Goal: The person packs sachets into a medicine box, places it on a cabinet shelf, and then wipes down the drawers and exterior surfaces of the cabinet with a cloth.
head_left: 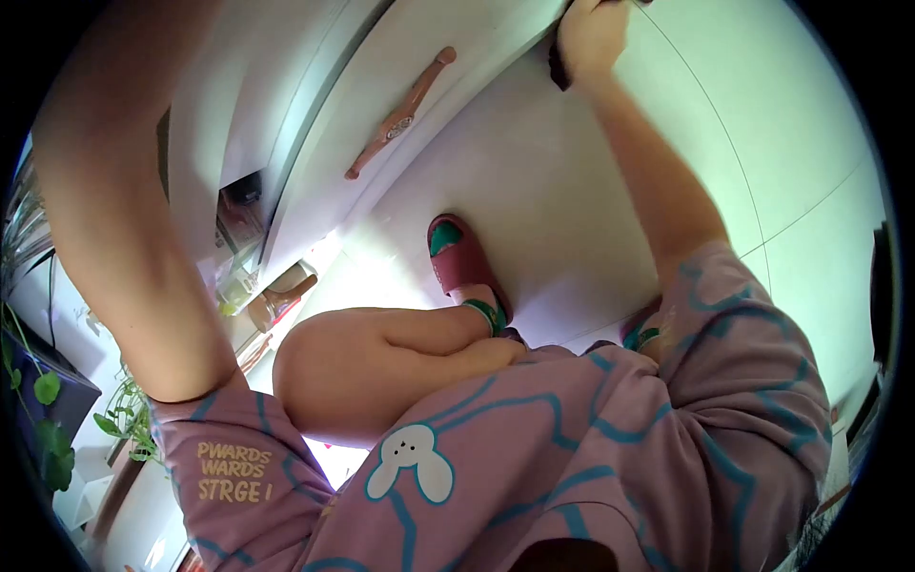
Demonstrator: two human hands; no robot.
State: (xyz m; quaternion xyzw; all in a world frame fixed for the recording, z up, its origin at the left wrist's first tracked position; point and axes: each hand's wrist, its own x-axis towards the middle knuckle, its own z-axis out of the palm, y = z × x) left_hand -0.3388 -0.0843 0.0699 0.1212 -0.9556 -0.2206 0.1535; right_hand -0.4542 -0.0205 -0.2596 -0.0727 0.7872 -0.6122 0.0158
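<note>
Where the head view meets its top edge, the right hand (593, 43) is bent over beside the lower edge of a white drawer front (329, 143), with a dark piece (559, 69) at its near side. The piece looks soft, with a ragged, uneven outline; the hand and the drawer front hide part of it. Its visible strip runs roughly up and down in the view, longer than it is wide, its lower tip pointing toward the person. It is matt and nearly black, and I cannot tell what it is. The fingers are cut off by the edge, so I cannot tell whether they are spread, pressed together or pinching.

The left arm (124, 238), bare below a pink sleeve (233, 467) with yellow lettering, stretches up the left side, and the left hand is out of sight.

Smooth and slightly curved by the lens, the drawer front bears a long copper-coloured handle (398, 119), slanted, with rounded ends and an ornate middle. Below it is the pale, glossy tiled floor (543, 191), with thin dark joints. A dark red slipper (464, 265) stands on it, a green patch showing in its opening. Leafy plants (48, 386) are at the far left.
</note>
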